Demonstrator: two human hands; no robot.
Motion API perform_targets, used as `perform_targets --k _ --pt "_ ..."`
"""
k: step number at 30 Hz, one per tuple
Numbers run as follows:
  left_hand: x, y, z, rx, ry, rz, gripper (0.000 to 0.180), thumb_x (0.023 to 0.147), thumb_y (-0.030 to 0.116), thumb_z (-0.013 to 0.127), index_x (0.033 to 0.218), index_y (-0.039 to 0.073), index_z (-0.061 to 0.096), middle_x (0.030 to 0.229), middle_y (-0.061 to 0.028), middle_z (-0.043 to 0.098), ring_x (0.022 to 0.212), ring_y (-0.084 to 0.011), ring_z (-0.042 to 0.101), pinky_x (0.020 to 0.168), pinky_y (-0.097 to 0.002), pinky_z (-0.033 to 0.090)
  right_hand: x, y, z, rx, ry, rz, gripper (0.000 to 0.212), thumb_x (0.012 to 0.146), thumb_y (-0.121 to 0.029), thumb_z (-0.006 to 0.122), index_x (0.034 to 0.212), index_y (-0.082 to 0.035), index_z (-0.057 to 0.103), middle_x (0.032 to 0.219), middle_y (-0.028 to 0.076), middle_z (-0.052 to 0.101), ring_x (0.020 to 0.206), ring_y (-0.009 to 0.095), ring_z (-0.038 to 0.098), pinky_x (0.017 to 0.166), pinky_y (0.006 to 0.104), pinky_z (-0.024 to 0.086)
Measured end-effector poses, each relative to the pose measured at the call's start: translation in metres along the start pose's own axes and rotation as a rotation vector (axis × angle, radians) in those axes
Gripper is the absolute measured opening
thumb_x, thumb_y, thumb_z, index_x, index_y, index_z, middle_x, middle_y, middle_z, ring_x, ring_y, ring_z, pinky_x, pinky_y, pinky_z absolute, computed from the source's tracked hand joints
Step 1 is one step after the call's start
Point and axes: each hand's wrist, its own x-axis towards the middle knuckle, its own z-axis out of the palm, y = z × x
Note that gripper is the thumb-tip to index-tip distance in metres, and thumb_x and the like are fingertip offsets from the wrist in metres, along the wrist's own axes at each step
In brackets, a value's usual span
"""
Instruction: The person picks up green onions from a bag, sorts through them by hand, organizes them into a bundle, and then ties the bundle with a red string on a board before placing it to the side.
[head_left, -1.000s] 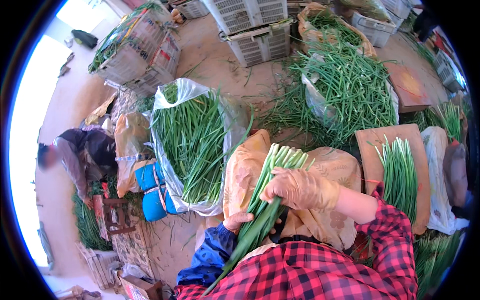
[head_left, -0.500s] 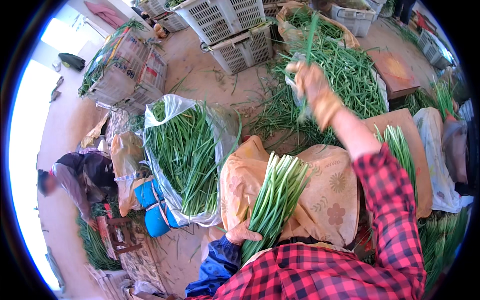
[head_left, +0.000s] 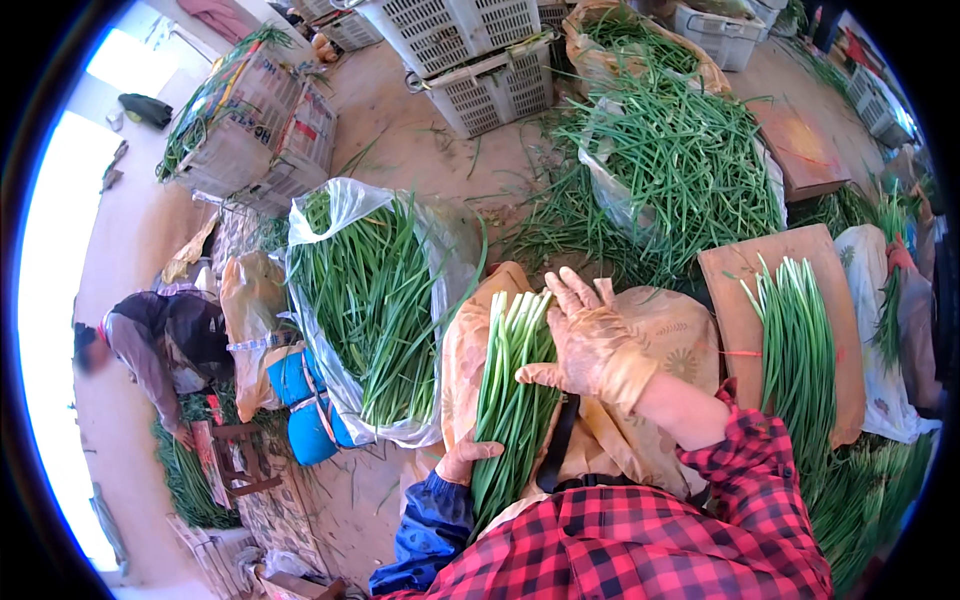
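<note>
On my lap, over a peach flowered apron [head_left: 672,350], a bunch of garlic chives [head_left: 512,385] stands with its pale ends pointing away from me. My left hand [head_left: 468,459], in a blue sleeve, is wrapped round the lower left side of the bunch. Gloved in tan, my right hand [head_left: 590,345] spreads its fingers at the right side of the pale ends, its thumb lying over the stalks. Nothing shows in that hand. To my right, another bunch of chives [head_left: 797,345] lies on a brown board [head_left: 728,292].
Left of my lap stands a plastic-lined container [head_left: 440,250] full of chives. A large loose heap of greens [head_left: 690,150] lies ahead on the right. White crates [head_left: 490,90] are stacked ahead. A person [head_left: 165,340] bends over greens at the far left.
My right hand has come back from over the heap, where a green strand was in it, to the bunch, its fingers now spread. The bunch and my left hand have shifted slightly left.
</note>
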Motion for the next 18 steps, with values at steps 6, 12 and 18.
perform_targets --k 6,12,18 --pt "0.001 -0.007 0.0 0.066 0.106 0.036 0.07 0.061 0.008 0.058 0.126 0.0 0.034 0.116 -0.0158 0.05 0.101 -0.0271 0.053 0.089 -0.0354 0.042 0.015 0.012 0.012 0.477 -0.103 0.023 0.046 0.067 -0.039 0.06 0.098 -0.004 0.055 0.125 0.017 0.039 0.123 0.032 0.024 0.101 0.0442 0.019" --pt "0.0 -0.008 0.005 0.045 0.085 0.119 0.067 0.062 0.004 0.058 0.125 -0.002 0.035 0.114 -0.0175 0.051 0.098 -0.0274 0.055 0.087 -0.0356 0.043 0.013 0.01 0.029 0.377 -0.035 0.0 0.025 0.066 -0.025 0.06 0.081 -0.004 0.056 0.1 0.012 0.052 0.107 0.026 0.041 0.092 0.0416 0.029" --pt "0.003 -0.015 0.002 -0.014 0.009 0.133 0.065 0.065 0.004 0.061 0.124 -0.001 0.035 0.107 -0.0185 0.053 0.092 -0.0331 0.056 0.083 -0.0424 0.046 0.026 0.035 0.026 0.084 0.124 -0.099 0.022 0.083 -0.027 0.041 0.077 -0.007 0.05 0.077 0.011 0.054 0.079 0.026 0.054 0.078 0.036 0.039"
